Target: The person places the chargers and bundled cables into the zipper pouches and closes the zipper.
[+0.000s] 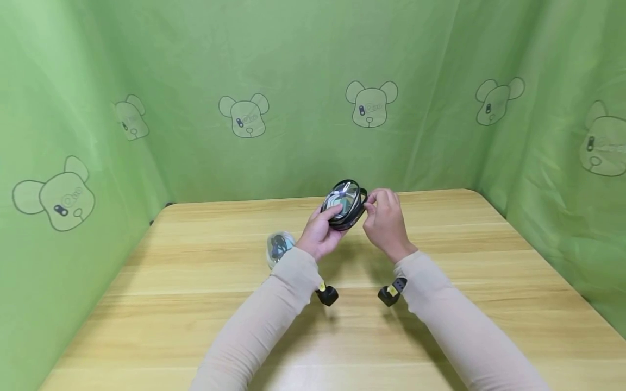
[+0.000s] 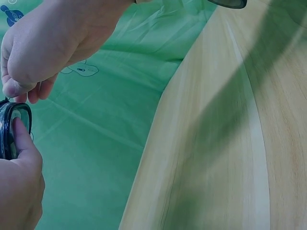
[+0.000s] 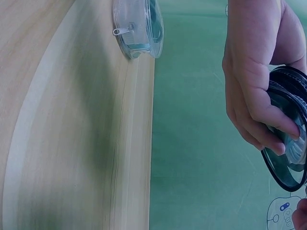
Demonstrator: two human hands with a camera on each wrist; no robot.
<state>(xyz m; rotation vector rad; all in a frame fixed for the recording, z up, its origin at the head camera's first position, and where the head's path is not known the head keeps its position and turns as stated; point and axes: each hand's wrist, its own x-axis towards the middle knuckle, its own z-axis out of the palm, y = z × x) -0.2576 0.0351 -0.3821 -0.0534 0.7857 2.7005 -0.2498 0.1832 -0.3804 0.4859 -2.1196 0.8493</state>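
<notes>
A clear oval zip pouch (image 1: 344, 196) with black trim is held up above the far part of the table. White cable-like items show through its clear face. My left hand (image 1: 320, 237) grips it from the left and below, thumb across the clear face. At the pouch's right edge, my right hand (image 1: 386, 220) pinches the zipper pull with thumb and forefinger; the pull itself is mostly hidden by the fingertips. In the left wrist view the pinching fingers (image 2: 19, 88) meet the zipped rim. The right wrist view has the left fingers (image 3: 268, 129) wrapped over the pouch.
A second clear pouch (image 1: 280, 245), with pale trim and dark contents, lies on the wooden table (image 1: 195, 304) by the left forearm. Its metal zipper pull (image 3: 123, 31) shows in the right wrist view. Green curtains (image 1: 303, 49) enclose the table's back and sides.
</notes>
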